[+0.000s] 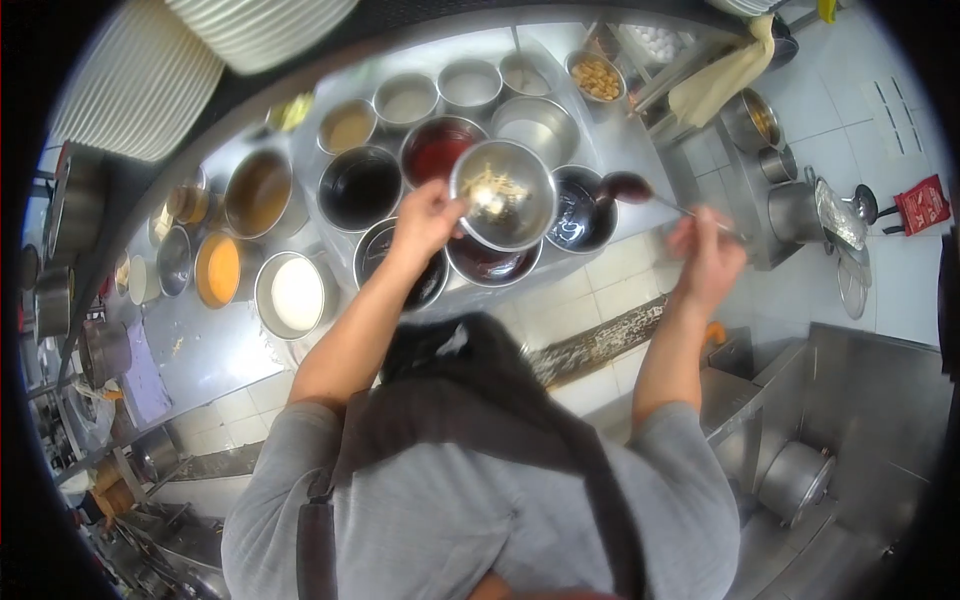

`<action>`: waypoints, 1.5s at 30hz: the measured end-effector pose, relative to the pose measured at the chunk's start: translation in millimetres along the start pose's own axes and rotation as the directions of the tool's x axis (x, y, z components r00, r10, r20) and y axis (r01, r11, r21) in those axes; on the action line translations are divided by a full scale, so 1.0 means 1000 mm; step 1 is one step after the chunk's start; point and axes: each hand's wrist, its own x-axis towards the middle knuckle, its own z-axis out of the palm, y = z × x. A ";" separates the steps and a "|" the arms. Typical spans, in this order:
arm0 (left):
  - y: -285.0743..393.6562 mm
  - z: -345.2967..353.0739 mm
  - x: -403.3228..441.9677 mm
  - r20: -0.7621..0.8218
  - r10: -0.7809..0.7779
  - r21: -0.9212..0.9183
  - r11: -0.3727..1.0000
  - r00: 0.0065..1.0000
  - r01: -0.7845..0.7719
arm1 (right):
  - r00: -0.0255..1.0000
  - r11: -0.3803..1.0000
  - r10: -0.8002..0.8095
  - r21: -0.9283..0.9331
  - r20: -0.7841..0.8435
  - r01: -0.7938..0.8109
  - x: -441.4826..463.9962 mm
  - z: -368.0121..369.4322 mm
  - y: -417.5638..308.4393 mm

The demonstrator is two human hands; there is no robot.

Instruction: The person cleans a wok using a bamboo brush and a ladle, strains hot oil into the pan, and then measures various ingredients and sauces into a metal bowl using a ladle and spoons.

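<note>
My left hand [428, 222] grips the rim of a metal bowl [538, 205] with pale shredded pieces [497, 188] inside, held above the steel pots. In my right hand [708, 255] is the handle of a ladle [627, 187]. Its bowl carries a dark red-brown sauce and hangs over the right edge of a pot of dark liquid [578, 215]. Behind the held bowl stands a pot of red sauce [436, 152], partly covered by it. Just left of that is a pot of black liquid [360, 188]. A pot of dark sauce [495, 264] shows below the held bowl.
Pots of white [298, 294] and orange [219, 268] contents stand at the left. Toward the back right is a bowl of brown pieces [597, 77]. Stacked white plates [140, 80] sit upper left. A steel counter with pots [795, 212] is at the right.
</note>
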 end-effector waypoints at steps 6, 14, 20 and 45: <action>0.004 0.024 -0.003 0.091 0.015 -0.052 0.999 0.996 -0.011 | 0.837 0.905 -0.269 -0.171 0.477 0.389 -0.045 0.022 0.014; -0.006 0.022 -0.009 0.121 -0.031 -0.123 0.991 0.992 0.046 | 0.912 0.989 -0.106 -0.053 0.397 0.138 -0.035 0.028 0.023; -0.012 0.028 -0.011 0.153 -0.121 -0.247 0.956 0.981 0.157 | 0.989 0.960 0.141 0.237 0.038 -0.146 0.004 0.013 0.041; -0.020 -0.160 -0.192 -0.720 -0.242 -0.396 0.913 0.650 -0.100 | 0.829 0.924 0.195 -0.382 0.524 0.024 0.039 0.089 0.119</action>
